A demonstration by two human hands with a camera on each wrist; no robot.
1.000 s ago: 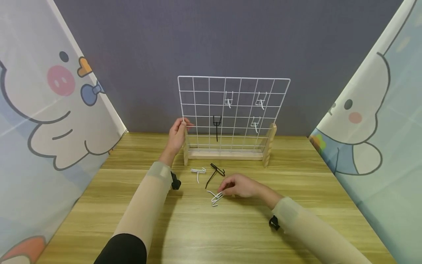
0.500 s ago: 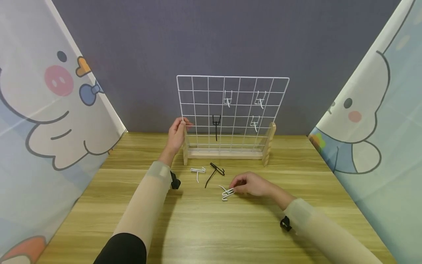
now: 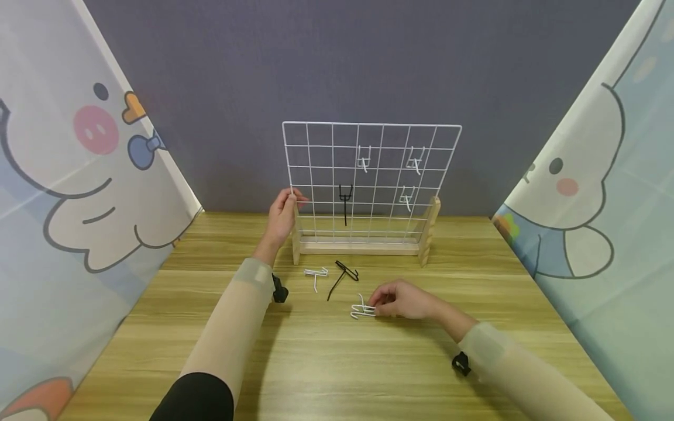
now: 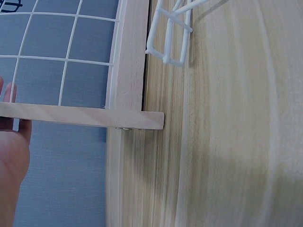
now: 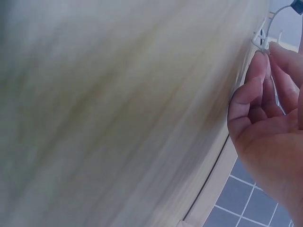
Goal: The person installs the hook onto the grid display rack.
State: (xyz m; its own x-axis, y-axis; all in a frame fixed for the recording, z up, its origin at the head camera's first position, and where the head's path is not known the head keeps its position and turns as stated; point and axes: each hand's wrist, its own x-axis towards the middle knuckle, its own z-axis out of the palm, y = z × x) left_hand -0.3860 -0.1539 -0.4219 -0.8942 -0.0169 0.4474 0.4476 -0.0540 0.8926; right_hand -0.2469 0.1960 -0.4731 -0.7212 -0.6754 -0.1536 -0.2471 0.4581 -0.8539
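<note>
My left hand (image 3: 281, 217) grips the left upright (image 3: 296, 240) of the wooden stand, beside the edge of the white wire grid panel (image 3: 372, 124). In the left wrist view, fingertips show beyond the upright (image 4: 80, 113). My right hand (image 3: 404, 299) pinches one end of a white wire hook (image 3: 362, 310) just over the table in front of the stand. In the right wrist view, thumb and fingertips meet on that white hook (image 5: 258, 41). Between the hands lie another white hook (image 3: 316, 272) and a black hook (image 3: 345, 271).
Hanging on the grid are a black hook (image 3: 345, 196) and white hooks, one upper middle (image 3: 364, 161), one upper right (image 3: 415, 161), one lower right (image 3: 406, 199). Behind stands a grey partition (image 3: 237, 105); printed curtains flank the wooden table (image 3: 337, 374).
My right hand has shifted to the right with the pinched white hook, which has turned so its prongs point left. The left hand keeps its grip on the upright.
</note>
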